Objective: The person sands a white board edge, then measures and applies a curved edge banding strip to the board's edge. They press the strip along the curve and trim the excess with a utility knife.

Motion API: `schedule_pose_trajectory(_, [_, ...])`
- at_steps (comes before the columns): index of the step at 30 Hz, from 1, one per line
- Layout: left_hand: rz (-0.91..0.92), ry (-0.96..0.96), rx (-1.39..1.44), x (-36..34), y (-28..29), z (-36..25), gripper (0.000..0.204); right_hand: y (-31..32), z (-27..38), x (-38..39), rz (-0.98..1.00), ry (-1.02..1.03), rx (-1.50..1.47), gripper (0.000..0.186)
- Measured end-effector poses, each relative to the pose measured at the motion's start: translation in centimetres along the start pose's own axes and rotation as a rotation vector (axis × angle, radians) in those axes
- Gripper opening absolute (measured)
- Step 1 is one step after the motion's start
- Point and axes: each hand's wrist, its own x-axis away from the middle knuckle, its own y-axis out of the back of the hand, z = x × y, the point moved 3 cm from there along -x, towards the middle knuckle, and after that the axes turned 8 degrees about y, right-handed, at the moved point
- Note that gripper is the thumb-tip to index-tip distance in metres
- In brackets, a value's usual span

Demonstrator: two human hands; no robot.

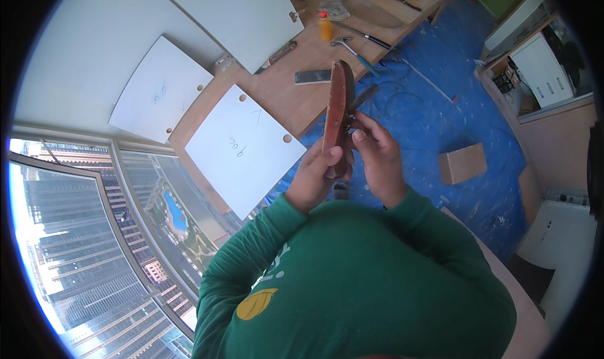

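A reddish-brown wooden hand plane (338,101) stands upright in front of my chest, its long narrow side toward me. My left hand (314,175) grips its lower end, thumb laid over the near side. From the plane's right side sticks out a dark flat piece (365,99) that looks like its iron or wedge. The fingers of my right hand (379,154) are bent and pinched against the plane just below that piece. Exactly what the right fingertips hold is partly hidden.
On the wooden workbench (270,95) lie white panels (245,151), a dark flat block (313,77), a claw hammer (355,56) and an orange bottle (324,27). Blue sheeting (421,126) covers the floor, with a cardboard box (463,163) on it. Windows (113,189) stand at left.
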Motion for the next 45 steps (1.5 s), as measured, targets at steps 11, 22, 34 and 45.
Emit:
schedule_pose_trajectory(11, [0.134, 0.057, 0.158, 0.1, -0.6, 0.0, 0.055, 1.0, 2.0, 0.4, 0.215, 0.711, 0.608, 0.029])
schedule_pose_trajectory(22, [0.082, 0.156, 0.053, 0.3, 1.9, 1.3, 0.057, 1.8, 0.5, -1.8, 0.355, 0.160, 0.429, 0.010])
schedule_pose_trajectory(34, [-0.009, 0.179, 0.231, 0.6, 5.4, 2.4, 0.065, 6.1, -4.2, -1.7, 0.110, -0.172, 0.076, 0.011])
schedule_pose_trajectory(45, [-0.061, 0.181, 0.032, 1.1, 7.3, 2.7, 0.074, 7.8, -5.9, -2.4, -0.037, -0.213, -0.517, 0.006])
